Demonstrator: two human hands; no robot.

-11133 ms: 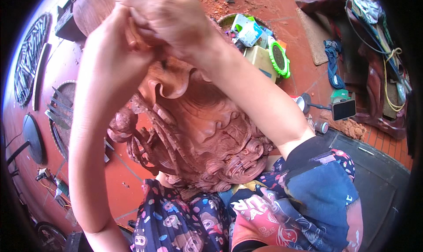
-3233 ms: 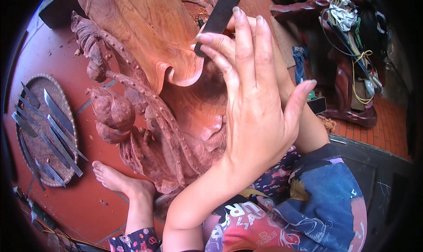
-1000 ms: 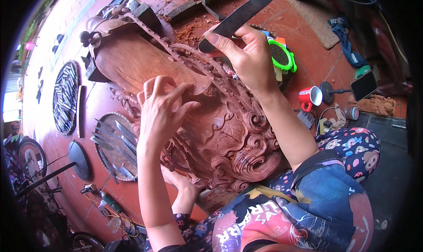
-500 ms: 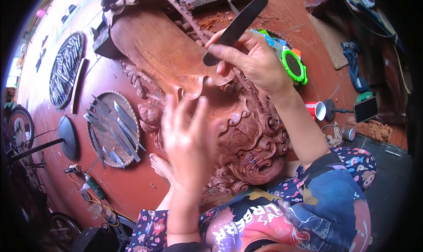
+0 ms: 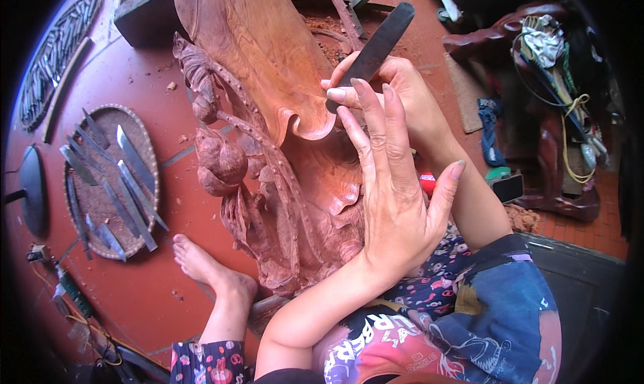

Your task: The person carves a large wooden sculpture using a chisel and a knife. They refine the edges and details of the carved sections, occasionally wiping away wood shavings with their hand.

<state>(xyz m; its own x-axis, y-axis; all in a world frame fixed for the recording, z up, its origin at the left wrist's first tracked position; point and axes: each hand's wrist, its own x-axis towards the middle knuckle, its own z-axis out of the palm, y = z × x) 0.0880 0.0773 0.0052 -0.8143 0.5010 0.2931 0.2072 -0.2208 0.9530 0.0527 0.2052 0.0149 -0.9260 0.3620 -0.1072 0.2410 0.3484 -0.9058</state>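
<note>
My right hand (image 5: 414,105) grips a flat dark blade with a rounded end (image 5: 382,42), tilted up toward the far right. My left hand (image 5: 396,189) has its fingers stretched out and its thumb spread. Its fingertips are at the blade's lower end; I cannot tell whether they touch it. Both hands are over a large reddish-brown wood carving (image 5: 275,62). The carving has a smooth, leaf-like surface with a curled edge, and carved buds and stems (image 5: 221,162) along its left side. My left hand hides part of the carving's right side.
On the red tiled floor at left, a round woven tray (image 5: 111,183) holds several flat metal tools. Beyond it are another tray (image 5: 57,55) of tools and a dark round stand base (image 5: 32,189). A dark block (image 5: 144,12) is by the carving. My bare foot (image 5: 201,260) is near the carving.
My left hand has moved right, from over the carving to the blade's lower end. My right hand still holds the blade. The view has shifted, bringing the carving's left-side buds into fuller sight.
</note>
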